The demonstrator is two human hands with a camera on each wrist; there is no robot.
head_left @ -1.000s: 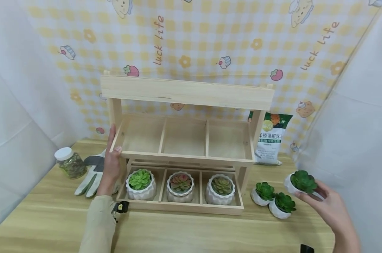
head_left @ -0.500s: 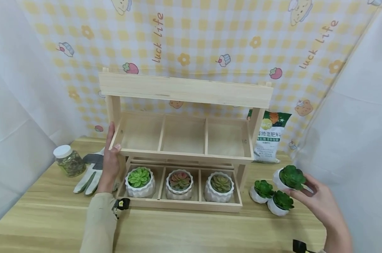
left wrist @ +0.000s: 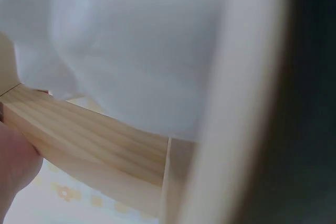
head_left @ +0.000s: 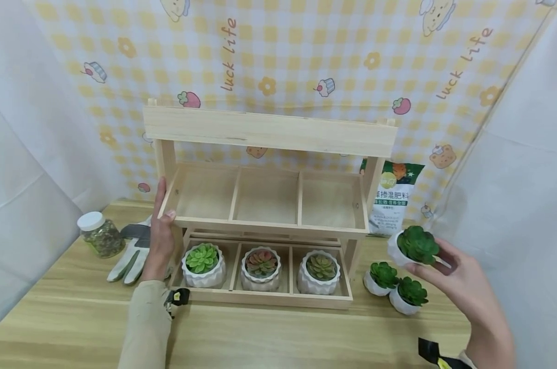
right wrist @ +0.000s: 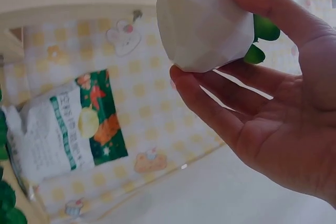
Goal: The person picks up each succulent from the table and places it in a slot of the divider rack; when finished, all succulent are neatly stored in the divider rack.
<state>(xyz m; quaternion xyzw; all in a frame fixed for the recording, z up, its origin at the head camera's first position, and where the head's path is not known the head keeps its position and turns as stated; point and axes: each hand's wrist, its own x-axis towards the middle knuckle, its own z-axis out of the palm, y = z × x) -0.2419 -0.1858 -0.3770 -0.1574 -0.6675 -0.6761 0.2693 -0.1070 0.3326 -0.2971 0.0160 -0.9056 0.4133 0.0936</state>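
In the head view my right hand [head_left: 463, 282] holds a potted succulent [head_left: 417, 245] above the table at the right. Thumb and fingers pinch its white faceted pot [right wrist: 207, 22], which is tilted in the right wrist view. My left hand [head_left: 160, 238] grips the left end of the two-tier wooden plant shelf [head_left: 269, 225], thumb at the upper tray's front corner and fingers along the outer side. Three bare compartments make up that upper tray. Below, the lower tray holds a light green succulent [head_left: 202, 259], a reddish one [head_left: 261, 262] and a dull green one [head_left: 321, 267] in white pots.
Two small dark green succulents [head_left: 382, 275] in white pots stand right of the shelf. A fertilizer bag [head_left: 389, 202] leans behind its right end. At the left are a white-lidded jar [head_left: 100, 236] and work gloves [head_left: 133, 256]. A checked cloth [head_left: 278, 61] hangs behind.
My right hand has moved left and slightly up with the potted succulent, toward the shelf. My left hand keeps its place on the shelf's end.
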